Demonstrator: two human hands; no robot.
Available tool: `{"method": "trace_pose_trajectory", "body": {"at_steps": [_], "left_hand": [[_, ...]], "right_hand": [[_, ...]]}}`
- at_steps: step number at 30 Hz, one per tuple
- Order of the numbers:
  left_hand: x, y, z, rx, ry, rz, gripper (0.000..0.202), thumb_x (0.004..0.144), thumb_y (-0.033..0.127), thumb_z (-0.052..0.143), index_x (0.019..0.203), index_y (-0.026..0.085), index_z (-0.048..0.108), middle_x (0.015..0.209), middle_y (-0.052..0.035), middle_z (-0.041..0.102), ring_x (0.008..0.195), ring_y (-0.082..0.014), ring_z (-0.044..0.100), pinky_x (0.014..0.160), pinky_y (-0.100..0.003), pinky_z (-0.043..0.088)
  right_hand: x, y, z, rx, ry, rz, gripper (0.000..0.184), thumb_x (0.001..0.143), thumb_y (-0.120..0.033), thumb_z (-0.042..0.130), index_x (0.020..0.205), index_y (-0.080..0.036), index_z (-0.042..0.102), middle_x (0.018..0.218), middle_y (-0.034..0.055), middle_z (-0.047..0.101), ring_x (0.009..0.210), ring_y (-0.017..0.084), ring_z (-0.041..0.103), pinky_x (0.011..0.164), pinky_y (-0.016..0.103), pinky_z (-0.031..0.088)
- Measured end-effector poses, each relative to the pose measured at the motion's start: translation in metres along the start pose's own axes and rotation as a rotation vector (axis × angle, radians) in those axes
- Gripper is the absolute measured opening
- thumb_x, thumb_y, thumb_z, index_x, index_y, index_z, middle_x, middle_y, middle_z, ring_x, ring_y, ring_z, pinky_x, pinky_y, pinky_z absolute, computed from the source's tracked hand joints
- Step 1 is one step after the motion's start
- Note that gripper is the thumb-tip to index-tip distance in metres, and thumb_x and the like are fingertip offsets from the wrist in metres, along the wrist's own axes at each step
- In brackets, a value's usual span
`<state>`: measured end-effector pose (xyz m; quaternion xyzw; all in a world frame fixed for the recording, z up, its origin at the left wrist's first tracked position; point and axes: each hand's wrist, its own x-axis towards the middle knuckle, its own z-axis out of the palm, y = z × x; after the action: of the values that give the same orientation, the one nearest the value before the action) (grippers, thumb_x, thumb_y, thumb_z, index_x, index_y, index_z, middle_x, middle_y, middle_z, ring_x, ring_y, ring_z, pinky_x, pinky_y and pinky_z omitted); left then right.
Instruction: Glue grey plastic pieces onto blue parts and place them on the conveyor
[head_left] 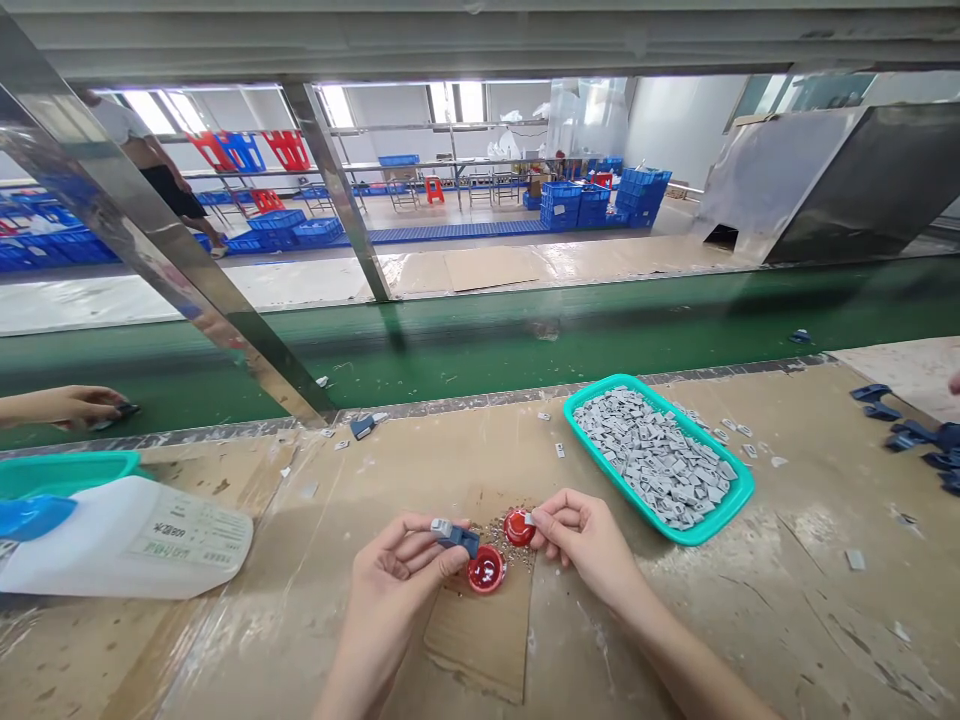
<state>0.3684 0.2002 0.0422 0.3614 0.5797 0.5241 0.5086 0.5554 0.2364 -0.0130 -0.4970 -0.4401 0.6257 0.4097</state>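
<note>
My left hand (401, 570) is closed on a small dark blue plastic part (459, 538) with a grey end, held just over a small red cup (486, 569) of shiny liquid. Between finger and thumb, my right hand (581, 540) pinches a small grey plastic piece (529, 519) at the rim of a second red cup (517, 527). Both cups stand on a cardboard piece (480, 640) with small specks scattered about them. To the right of my right hand, a turquoise tray (694, 537) holds a heap of similar grey pieces (652, 455).
A white bottle (187, 540) lies on its side at left, by another turquoise tray (82, 465). A green conveyor belt (480, 345) runs behind the bench. Another person's hand (82, 407) holds a dark part over it. Dark blue parts (911, 435) lie at right. A metal post (187, 250) slants down at left.
</note>
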Motion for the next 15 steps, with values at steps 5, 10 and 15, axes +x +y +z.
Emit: {"method": "trace_pose_trajectory", "body": {"at_steps": [5,10,15], "left_hand": [[-0.0019,0.0007,0.0025,0.004,-0.020,-0.026,0.024,0.058,0.024,0.079,0.069,0.018,0.059,0.081,-0.0069,0.074,0.077,-0.0215,0.070,0.072,-0.028,0.054],[-0.0028,-0.0015,0.0039,0.011,-0.046,-0.040,0.024,0.058,0.025,0.078,0.069,0.017,0.058,0.082,-0.0080,0.074,0.076,-0.0226,0.070,0.071,-0.030,0.054],[-0.0036,-0.0015,0.0051,0.024,-0.054,-0.042,0.024,0.058,0.026,0.078,0.068,0.018,0.058,0.081,-0.0082,0.074,0.077,-0.0237,0.070,0.072,-0.031,0.055]], "right_hand": [[0.0003,-0.0010,0.0044,-0.023,-0.006,-0.013,0.039,0.071,-0.051,0.068,0.071,-0.013,0.060,0.058,0.0046,0.066,0.044,0.009,0.048,0.038,0.018,0.030],[0.0007,-0.0012,0.0051,-0.034,0.003,-0.019,0.038,0.070,-0.051,0.068,0.071,-0.014,0.060,0.058,0.0044,0.066,0.045,0.010,0.051,0.039,0.019,0.030],[0.0002,-0.0012,0.0061,-0.044,0.005,-0.016,0.037,0.071,-0.050,0.069,0.071,-0.014,0.060,0.057,0.0042,0.066,0.045,0.011,0.052,0.039,0.019,0.029]]}}
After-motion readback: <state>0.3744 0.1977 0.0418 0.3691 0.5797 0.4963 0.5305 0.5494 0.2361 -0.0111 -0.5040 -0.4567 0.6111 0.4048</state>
